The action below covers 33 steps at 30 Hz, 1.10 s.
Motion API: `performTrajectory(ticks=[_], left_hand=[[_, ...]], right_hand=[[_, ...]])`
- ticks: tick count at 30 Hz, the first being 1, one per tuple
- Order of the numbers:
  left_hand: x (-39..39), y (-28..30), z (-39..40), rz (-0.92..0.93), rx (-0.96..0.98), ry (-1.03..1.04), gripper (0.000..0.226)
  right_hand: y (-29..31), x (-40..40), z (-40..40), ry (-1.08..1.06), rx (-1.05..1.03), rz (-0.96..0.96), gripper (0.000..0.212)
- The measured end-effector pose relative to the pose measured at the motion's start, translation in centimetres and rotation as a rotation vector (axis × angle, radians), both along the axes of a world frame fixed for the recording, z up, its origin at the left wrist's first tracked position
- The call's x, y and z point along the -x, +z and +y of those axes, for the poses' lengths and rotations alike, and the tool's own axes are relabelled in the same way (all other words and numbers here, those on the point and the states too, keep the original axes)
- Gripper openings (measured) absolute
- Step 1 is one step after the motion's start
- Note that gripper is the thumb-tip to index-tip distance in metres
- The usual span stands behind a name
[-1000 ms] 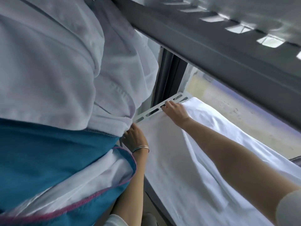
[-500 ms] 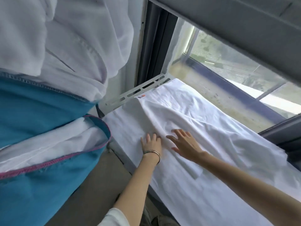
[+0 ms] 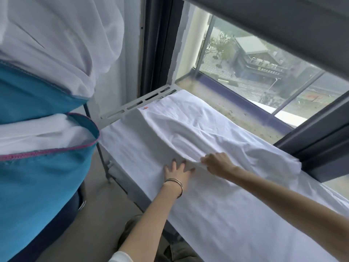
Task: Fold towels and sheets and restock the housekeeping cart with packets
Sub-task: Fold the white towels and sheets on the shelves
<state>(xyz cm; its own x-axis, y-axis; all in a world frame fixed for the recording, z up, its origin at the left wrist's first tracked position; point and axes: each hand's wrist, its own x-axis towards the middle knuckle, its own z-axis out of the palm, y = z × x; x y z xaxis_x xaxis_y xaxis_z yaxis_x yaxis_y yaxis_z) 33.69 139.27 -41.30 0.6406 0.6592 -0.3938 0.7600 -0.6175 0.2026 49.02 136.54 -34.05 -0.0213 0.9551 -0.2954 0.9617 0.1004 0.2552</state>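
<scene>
While the white sheet (image 3: pixel 217 186) lies spread along the grey metal bench (image 3: pixel 139 102) beside the window (image 3: pixel 264 72), both hands are laid on it near the middle of the bench's near edge. The left hand (image 3: pixel 177 172) is pressed palm-down on the flat part of the sheet, fingers (image 3: pixel 173 163) spread wide apart, with thin metal bangles (image 3: pixel 176 183) worn at the wrist. The right hand (image 3: pixel 217 164) is set just beside it, toward the window side; its fingers are curled and a raised fold of the sheet is pinched at their tips. From that pinch a rumpled ridge of cloth is seen running back toward the far end of the bench, where a small orange tag (image 3: pixel 145 108) is noted at the sheet's corner. The bench's slotted end rail is left uncovered beyond that corner. The sheet is draped over the near edge of the bench and is bunched up along the window-side edge, against the dark window frame (image 3: pixel 309 146). To the left of the bench, a teal bag (image 3: pixel 37 176) with pink stitching is seen, filled with white linen (image 3: pixel 43 133); more white cloth (image 3: pixel 56 35) is heaped above it. A dusty sill (image 3: pixel 226 108) is noted between sheet and glass.
</scene>
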Motion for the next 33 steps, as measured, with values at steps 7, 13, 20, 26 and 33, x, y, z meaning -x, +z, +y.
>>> performTrajectory(ticks=[7, 13, 20, 26, 33], left_hand=[[1.0, 4.0, 5.4, 0.025, -0.082, 0.131, 0.078], [2.3, 5.1, 5.4, 0.085, -0.106, 0.100, 0.074], [1.9, 3.9, 1.5, 0.147, -0.047, 0.002, 0.069], [0.4, 2.9, -4.5, 0.120, 0.049, -0.111, 0.060], [0.9, 0.6, -13.3, 0.105, 0.115, -0.293, 0.067]], right_hand=[[13.2, -1.7, 21.8, -0.460, -0.671, 0.321, 0.049], [6.1, 0.5, 14.8, -0.221, -0.179, 0.031, 0.087], [1.3, 0.2, 1.2, -0.233, -0.014, 0.033, 0.081], [0.1, -1.2, -8.8, -0.270, 0.031, 0.007, 0.079], [-2.8, -3.1, -21.6, -0.541, 0.232, 0.117, 0.077]])
